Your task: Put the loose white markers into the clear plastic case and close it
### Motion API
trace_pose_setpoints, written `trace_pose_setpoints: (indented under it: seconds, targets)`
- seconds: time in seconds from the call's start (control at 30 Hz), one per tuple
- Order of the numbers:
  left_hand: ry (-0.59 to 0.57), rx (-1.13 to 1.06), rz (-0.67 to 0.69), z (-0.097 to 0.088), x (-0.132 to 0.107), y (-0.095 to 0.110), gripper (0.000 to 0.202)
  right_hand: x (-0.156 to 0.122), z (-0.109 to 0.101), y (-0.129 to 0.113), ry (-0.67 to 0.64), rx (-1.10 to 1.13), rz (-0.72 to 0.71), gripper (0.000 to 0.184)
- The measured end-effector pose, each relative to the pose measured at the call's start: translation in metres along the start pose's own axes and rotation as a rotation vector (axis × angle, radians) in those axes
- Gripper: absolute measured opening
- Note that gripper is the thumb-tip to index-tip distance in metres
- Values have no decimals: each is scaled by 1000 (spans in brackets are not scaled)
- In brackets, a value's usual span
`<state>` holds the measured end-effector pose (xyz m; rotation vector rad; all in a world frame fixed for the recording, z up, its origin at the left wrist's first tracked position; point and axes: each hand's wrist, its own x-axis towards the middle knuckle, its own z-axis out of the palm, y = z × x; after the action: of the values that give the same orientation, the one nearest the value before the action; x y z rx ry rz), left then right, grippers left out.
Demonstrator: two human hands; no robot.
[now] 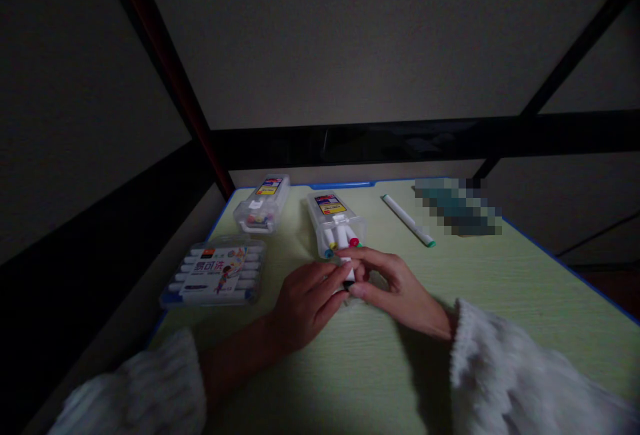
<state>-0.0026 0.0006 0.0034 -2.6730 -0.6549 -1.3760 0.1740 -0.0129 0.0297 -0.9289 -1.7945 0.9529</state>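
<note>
My left hand [305, 305] and my right hand [395, 285] meet at the middle of a pale green table [500, 288]. Between their pinched fingertips sits a white marker [347, 274] with a dark end. Both hands grip it. Just beyond them lies an open clear marker case [334, 220], with several white markers with coloured caps sticking out towards my hands.
A flat pack of markers [215, 272] lies at the left front. A second clear case [263, 204] sits at the back left. A loose white marker with a green cap [407, 220] lies at the back right beside a blurred-out object [457, 205]. Dark frame bars run behind the table.
</note>
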Motion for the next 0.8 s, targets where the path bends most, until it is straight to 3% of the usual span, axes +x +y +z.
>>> trace_pose_setpoints:
  seconds: [0.5, 0.8]
  targets:
    - [-34, -17, -21, 1, -1, 3, 48, 1, 1, -1, 136, -28, 14, 27]
    - [-92, -73, -88, 5, -2, 1, 46, 3, 1, 5, 167, -51, 23, 27]
